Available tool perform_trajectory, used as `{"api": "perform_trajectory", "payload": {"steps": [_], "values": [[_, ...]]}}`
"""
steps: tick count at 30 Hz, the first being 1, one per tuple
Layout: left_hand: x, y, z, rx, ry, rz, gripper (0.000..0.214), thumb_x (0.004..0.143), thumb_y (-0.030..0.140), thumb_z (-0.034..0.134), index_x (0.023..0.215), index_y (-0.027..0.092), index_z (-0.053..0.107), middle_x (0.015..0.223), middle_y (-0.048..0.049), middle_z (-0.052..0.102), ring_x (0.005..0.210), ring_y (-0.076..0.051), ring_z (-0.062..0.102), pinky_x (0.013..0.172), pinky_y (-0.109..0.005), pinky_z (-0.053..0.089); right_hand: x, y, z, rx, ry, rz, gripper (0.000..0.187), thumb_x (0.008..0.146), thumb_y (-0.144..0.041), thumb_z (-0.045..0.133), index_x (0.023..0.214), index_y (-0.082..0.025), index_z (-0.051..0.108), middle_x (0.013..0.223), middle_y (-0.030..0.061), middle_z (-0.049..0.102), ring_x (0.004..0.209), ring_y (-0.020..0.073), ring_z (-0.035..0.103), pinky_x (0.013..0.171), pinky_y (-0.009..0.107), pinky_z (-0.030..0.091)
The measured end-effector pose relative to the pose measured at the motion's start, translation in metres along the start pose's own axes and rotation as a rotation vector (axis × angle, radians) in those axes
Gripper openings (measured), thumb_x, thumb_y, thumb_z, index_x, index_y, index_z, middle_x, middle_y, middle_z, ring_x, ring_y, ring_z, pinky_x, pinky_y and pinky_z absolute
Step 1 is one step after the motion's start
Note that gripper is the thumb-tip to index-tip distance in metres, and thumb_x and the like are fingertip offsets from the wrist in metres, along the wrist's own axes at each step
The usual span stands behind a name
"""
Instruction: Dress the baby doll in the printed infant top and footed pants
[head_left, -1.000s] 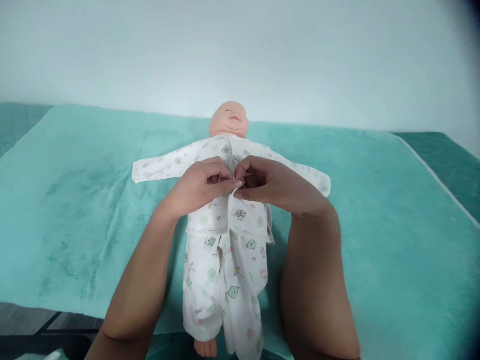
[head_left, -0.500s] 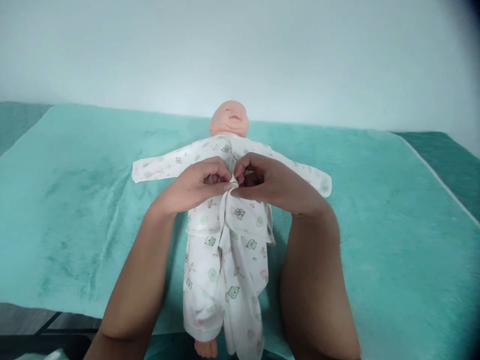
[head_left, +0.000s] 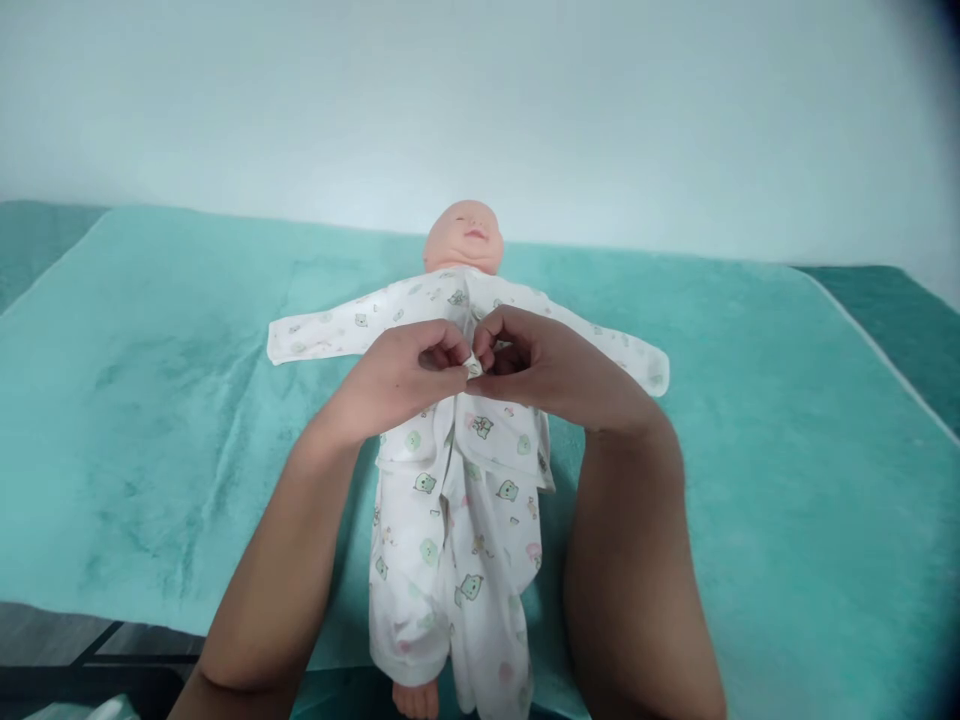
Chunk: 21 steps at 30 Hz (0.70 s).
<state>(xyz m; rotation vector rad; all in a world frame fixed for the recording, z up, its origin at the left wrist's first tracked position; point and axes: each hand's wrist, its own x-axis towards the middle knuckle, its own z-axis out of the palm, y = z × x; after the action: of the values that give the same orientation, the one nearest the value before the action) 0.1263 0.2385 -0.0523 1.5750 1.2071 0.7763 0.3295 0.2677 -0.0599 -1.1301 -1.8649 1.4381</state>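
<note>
A baby doll (head_left: 465,238) lies on its back, head away from me, arms stretched to both sides. It wears a white printed baby shirt (head_left: 499,430) and matching printed trousers (head_left: 409,580). Over its chest, my left hand (head_left: 405,365) pinches the shirt's front edge between thumb and fingers. My right hand (head_left: 536,355) pinches the same front opening from the other side, its fingertips nearly touching the left ones. A small fold of cloth shows between them; any fastener there is hidden by my fingers. One bare doll foot (head_left: 416,698) sticks out of a trouser leg.
The doll rests on a light green towel (head_left: 150,420) spread over a darker green cover (head_left: 900,330). A pale wall (head_left: 480,100) rises behind. At the lower left, a dark object (head_left: 90,690) stands beside the towel's front edge, with grey floor (head_left: 45,635) showing.
My left hand has shifted slightly right, bringing its fingertips closer to the right hand's. Less of the pinched cloth shows. The whole view has moved a little.
</note>
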Motion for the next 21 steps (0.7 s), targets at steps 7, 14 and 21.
{"api": "perform_trajectory", "payload": {"steps": [7,14,21], "values": [[0.0014,-0.0003,0.002,-0.05,0.064,0.017,0.008,0.076,0.019,0.064,0.084,0.02,0.063,0.079,0.0003,0.062,0.07,-0.011,0.054,0.056,-0.023,0.04,0.0003,0.0012,-0.0002,0.024,-0.01,-0.003,0.025,0.074,-0.02,0.078,0.087,-0.023,0.056,0.078,-0.0038,0.052,0.069,0.011,0.047,0.056,0.025,0.038],[-0.0001,-0.0012,0.0034,-0.099,0.067,-0.044,0.014,0.074,0.015,0.065,0.084,0.022,0.056,0.076,0.0019,0.059,0.065,-0.01,0.051,0.051,-0.022,0.035,0.0011,-0.0008,0.0,0.047,-0.025,0.003,0.026,0.073,-0.02,0.079,0.085,-0.022,0.056,0.076,-0.0042,0.051,0.068,0.0104,0.045,0.056,0.025,0.037],[-0.0008,-0.0036,-0.004,-0.236,-0.03,-0.026,0.015,0.074,0.016,0.067,0.084,0.021,0.058,0.08,0.0012,0.06,0.07,-0.01,0.053,0.056,-0.023,0.038,0.0029,0.0034,-0.0006,0.111,-0.032,-0.01,0.033,0.069,-0.022,0.086,0.085,-0.021,0.058,0.076,-0.0044,0.051,0.068,0.0102,0.046,0.057,0.024,0.038]]}}
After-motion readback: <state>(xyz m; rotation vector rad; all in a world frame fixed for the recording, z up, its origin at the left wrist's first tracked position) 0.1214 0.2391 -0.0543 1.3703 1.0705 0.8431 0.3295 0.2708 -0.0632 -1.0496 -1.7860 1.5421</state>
